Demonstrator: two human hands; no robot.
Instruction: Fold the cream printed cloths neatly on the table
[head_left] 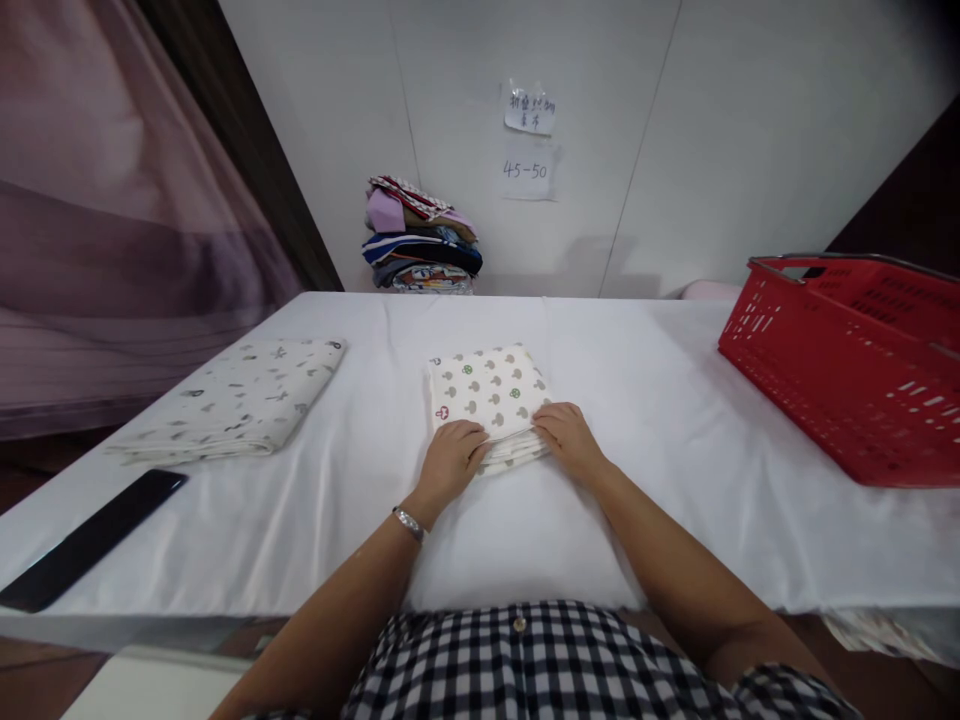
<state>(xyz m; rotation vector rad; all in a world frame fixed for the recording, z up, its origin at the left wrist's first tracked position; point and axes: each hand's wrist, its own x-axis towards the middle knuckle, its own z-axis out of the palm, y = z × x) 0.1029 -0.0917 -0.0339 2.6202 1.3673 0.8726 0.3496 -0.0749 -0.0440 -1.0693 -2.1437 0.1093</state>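
In front of me on the white-covered table lies a folded white cloth (491,388) printed with grey, green and red mushrooms. Several layers show along its near edge. My left hand (451,462) is at the near left corner, fingers curled over the top layer with the thumb close to the edge. At the near right corner, the fingers and thumb of my right hand (570,437) close on the same edge. What the fingertips do beneath the top layer is partly hidden. A silver bracelet (409,524) is round my left wrist.
Another folded white printed cloth (247,395) lies on the table (645,380) at the left. Nearer me is a black phone-like slab (94,540). A red plastic basket (847,370) stands at the right. Folded fabrics (422,238) are stacked behind the table's far edge, against the wall.
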